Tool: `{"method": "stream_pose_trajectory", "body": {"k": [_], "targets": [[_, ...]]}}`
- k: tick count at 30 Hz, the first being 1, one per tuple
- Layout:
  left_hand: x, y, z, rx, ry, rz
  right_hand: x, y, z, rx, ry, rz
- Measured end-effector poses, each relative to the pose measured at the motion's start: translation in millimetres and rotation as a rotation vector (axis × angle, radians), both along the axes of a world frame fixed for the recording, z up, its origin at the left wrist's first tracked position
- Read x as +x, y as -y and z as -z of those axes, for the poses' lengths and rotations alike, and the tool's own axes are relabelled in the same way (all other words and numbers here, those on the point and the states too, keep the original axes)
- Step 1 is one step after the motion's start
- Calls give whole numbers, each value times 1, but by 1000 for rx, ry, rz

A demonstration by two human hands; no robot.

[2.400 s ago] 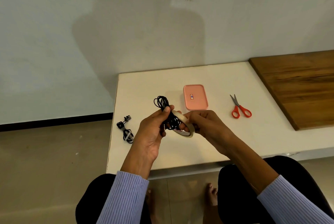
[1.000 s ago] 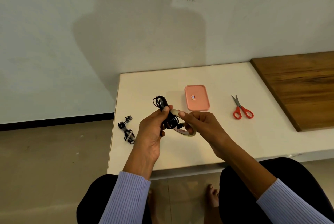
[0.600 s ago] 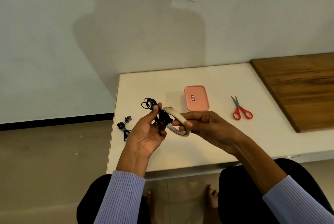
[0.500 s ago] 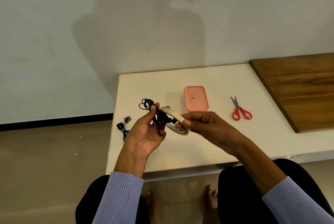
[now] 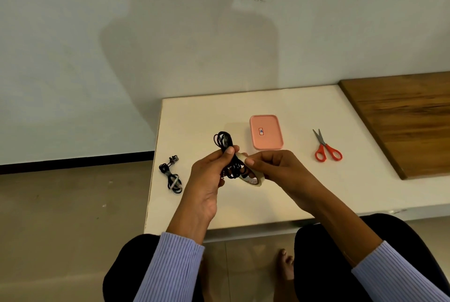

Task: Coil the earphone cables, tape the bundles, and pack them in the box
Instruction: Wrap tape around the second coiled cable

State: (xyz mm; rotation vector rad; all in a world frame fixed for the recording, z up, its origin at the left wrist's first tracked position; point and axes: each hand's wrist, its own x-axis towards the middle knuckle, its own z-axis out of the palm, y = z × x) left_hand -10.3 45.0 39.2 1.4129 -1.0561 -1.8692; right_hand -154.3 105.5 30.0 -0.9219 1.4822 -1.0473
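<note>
While lidded, pink box (image 5: 266,132) hides contents.

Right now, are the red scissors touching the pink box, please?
Apart. The head view shows bare white table between the red scissors and the pink box.

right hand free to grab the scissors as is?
Probably not yet: the right hand is pinching the tape roll. The path to the scissors over the table looks unobstructed.

Grey wall (image 5: 73,46), tiled floor (image 5: 60,228), white table (image 5: 316,194), wooden board (image 5: 409,116).
</note>
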Motion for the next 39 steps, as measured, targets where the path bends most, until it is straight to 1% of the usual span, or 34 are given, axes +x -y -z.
{"method": "stream_pose_trajectory", "body": {"k": [4, 6, 9, 12, 15, 17, 19, 21, 24, 26, 28, 30, 31, 32, 35, 37, 39], "targets": [[3, 5, 1, 80, -87, -9, -8, -3, -4, 16, 113, -122], [4, 5, 2, 102, -122, -5, -9, -3, -7, 11, 134, -139], [3, 3, 3, 96, -121, -11, -4, -2, -6, 18, 101, -10], [-1, -2, -1, -28, 5, -2, 6, 2, -2, 32, -12, 152], [-5, -6, -3, -119, 11, 14, 14, 3, -1, 13, -67, 204], [-6, -7, -3, -128, 4, 19, 15, 3, -2, -3, -48, 206], [-6, -3, -1, -69, -14, -7, 11, 3, -2, -5, -1, 149], [-3, 2, 1, 13, -66, -39, 5, 3, -2, -22, 65, 41], [3, 11, 2, 182, -231, -68, -5, 0, -4, -69, 155, -128], [5, 12, 0, 269, -304, -63, -10, -1, -6, -88, 194, -210], [6, 11, 0, 328, -343, -62, -12, -2, -8, -81, 199, -231], [8, 12, 0, 325, -362, -52, -12, -3, -10, -68, 113, -169], [8, 12, 0, 290, -346, -28, -12, -3, -9, -68, 55, -120], [9, 12, 0, 227, -291, 14, -11, -4, -8, -68, 14, -64], [3, 2, 1, 4, -30, 131, -4, -3, -3, -55, -51, 72], [-5, -5, 4, -49, 46, 98, 0, -2, 0, -37, -82, 76], [-7, -5, 6, -36, 42, 35, 0, -2, 1, -35, -77, 36]]}}
